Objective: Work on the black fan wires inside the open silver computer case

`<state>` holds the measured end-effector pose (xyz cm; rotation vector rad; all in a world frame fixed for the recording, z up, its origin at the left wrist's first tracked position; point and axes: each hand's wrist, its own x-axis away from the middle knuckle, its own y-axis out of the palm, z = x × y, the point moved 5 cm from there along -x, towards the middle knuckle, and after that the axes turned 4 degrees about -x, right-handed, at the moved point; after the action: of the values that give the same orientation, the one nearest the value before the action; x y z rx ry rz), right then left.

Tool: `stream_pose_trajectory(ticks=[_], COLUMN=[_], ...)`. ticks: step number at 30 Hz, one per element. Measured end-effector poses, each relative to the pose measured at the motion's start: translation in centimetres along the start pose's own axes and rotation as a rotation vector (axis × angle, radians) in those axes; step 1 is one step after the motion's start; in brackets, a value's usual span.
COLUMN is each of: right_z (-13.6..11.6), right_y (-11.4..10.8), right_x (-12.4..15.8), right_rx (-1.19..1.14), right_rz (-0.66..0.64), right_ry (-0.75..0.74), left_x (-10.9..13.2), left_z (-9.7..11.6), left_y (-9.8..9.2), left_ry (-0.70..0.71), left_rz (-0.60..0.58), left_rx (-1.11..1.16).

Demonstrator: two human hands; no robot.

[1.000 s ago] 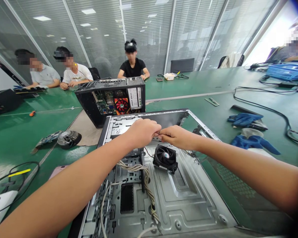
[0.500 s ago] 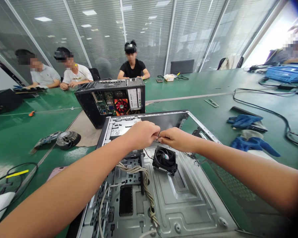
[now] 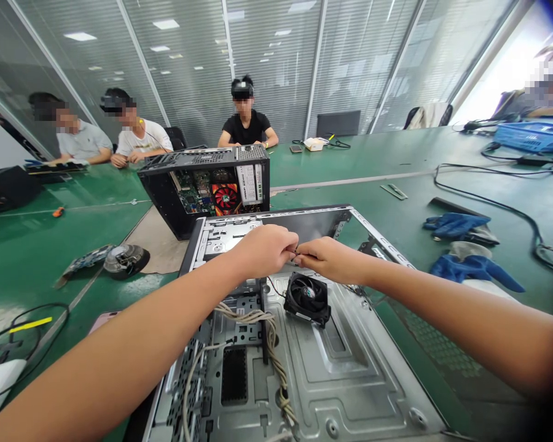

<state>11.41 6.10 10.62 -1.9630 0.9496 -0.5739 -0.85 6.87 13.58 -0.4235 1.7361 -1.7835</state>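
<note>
An open metal computer case lies on its side in front of me. My left hand and my right hand meet fingertip to fingertip above it, both pinching a thin dark fan cable mostly hidden by the fingers. Just below the hands a black fan rests tilted inside the case, a thin wire rising from its left side. Twisted beige cables run down the case left of the fan.
Behind the case stands a second open computer with a red fan. Blue gloves and black cables lie right on the green table. Metal parts lie left. Several people sit around the table.
The fan has shifted very slightly to the right. Both hands keep their pinch in nearly the same spot.
</note>
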Motion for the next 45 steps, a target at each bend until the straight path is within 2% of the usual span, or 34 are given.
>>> stream_pose_trajectory(ticks=[21,30,45], right_z=[0.37,-0.06,0.0], right_y=[0.21,0.03,0.01], right_x=[-0.09,-0.08,0.2], right_rx=[-0.012,0.028,0.018], right_rz=[-0.007,-0.008,-0.004], right_ry=[0.005,-0.003,0.008], left_x=[-0.24,-0.05,-0.1], left_z=[-0.05,-0.09,0.14], left_y=[0.21,-0.12,0.05], left_ry=[-0.018,-0.049,-0.027], left_rz=[-0.027,-0.025,-0.037], left_rx=[-0.051,0.01,-0.021])
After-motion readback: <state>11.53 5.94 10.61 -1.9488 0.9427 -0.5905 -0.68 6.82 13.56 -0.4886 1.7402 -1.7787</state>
